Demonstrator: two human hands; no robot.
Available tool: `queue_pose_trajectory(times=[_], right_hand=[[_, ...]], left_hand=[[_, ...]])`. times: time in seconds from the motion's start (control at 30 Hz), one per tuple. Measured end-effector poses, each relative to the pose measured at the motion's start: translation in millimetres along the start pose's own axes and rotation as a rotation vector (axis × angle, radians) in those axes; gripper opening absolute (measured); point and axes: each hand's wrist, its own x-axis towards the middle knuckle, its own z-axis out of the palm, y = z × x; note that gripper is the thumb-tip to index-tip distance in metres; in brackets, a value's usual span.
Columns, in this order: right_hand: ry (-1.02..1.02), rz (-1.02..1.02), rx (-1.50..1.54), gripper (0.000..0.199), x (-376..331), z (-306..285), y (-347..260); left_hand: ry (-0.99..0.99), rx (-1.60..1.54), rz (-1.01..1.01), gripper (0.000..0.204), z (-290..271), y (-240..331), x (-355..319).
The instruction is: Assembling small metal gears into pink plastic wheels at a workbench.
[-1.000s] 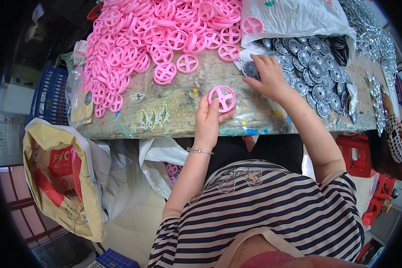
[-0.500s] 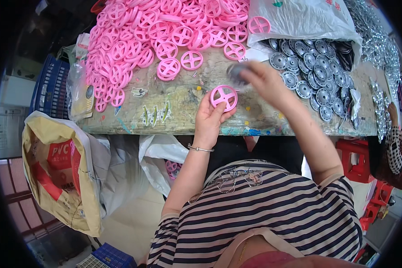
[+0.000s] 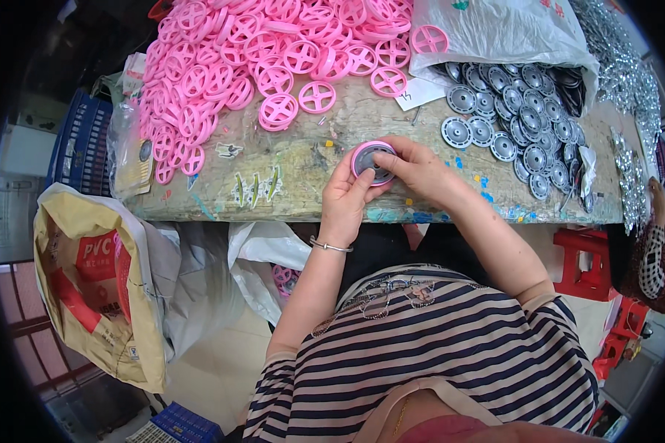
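Both hands meet above the near edge of the worktable [image 3: 303, 188]. My left hand [image 3: 345, 188] grips a pink plastic wheel ring [image 3: 357, 150] from the left and below, thumb on its face. A dark grey wheel disc [image 3: 377, 158] sits inside the ring, facing up. My right hand [image 3: 419, 171] is closed on the disc and ring from the right, its thumb pressing on the disc. Whether the disc is fully seated I cannot tell. A big heap of pink rings [image 3: 273, 44] lies beyond, at the left. Loose grey discs [image 3: 521, 125] are spread at the right.
A white plastic bag [image 3: 495, 37] spills the grey discs. Silver tinsel [image 3: 628, 88] hangs at the far right. A tan woven sack [image 3: 96, 288] stands open at the left, beside a white bag [image 3: 262, 251]. Red stools [image 3: 584, 262] and another person's arm [image 3: 656, 214] are at the right.
My right hand has moved left and down from beside the ring, bringing the grey disc into the pink ring. The left hand has stayed nearly in place.
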Motion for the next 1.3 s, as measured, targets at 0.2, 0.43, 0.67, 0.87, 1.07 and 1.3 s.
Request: queue_pose_trajectory(times=[0.2,0.43,0.67,0.87,1.07,1.3], right_hand=[[-0.012,0.041,0.098,0.024,0.9,3.4,4.2],[-0.024,-0.036,-0.021,0.030,7.2,-0.1,8.6],[0.554,-0.429,-1.080,0.060,77.5,-47.2,8.8],[0.437,-0.415,-1.329,0.055,113.1,-61.8,23.4],[0.410,-0.368,-0.904,0.038,103.5,-82.4,-12.6],[0.012,-0.248,-0.465,0.033,-13.1,8.0,-29.4]], left_hand=[[-0.029,0.030,0.045,0.040,-4.2,-2.6,-1.7],[0.055,0.096,0.091,0.036,-3.4,0.2,-19.4],[0.609,0.868,0.288,0.033,-83.0,16.1,-127.3],[0.737,1.207,0.084,0.033,-148.1,14.5,-197.5],[0.849,1.273,0.342,0.037,-123.3,30.1,-156.4],[0.125,0.688,0.494,0.048,-7.3,13.7,-38.6]])
